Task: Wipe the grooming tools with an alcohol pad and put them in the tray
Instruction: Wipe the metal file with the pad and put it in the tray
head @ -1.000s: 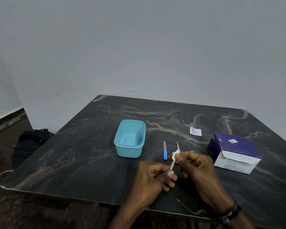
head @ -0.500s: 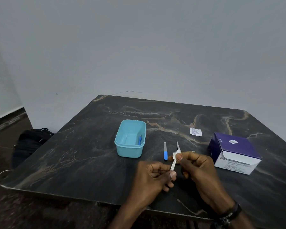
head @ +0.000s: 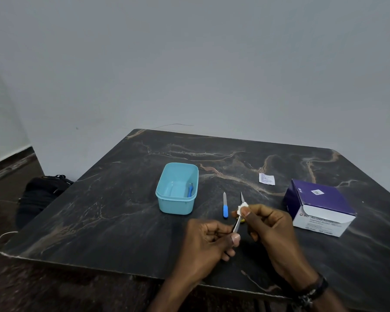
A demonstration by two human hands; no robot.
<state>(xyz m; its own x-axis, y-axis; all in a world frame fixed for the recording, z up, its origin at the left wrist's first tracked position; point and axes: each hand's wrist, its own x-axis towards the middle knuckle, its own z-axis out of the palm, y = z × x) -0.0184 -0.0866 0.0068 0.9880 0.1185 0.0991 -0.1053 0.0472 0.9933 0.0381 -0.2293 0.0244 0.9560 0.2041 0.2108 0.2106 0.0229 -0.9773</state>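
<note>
Pinched low in the left hand [head: 208,240], a thin metal tool [head: 236,226] angles up into the right hand [head: 266,224], whose thumb and fingers squeeze the pad [head: 242,207] around its upper part. Both are above the table [head: 99,212], near the tray [head: 177,188]. A hard pull on the pad could tug the tool from the left pinch; its tip, likely sharp, could snag the pad.

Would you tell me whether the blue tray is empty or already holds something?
Not empty: the blue tray holds one blue-handled tool, lying against its right inner wall.
</note>
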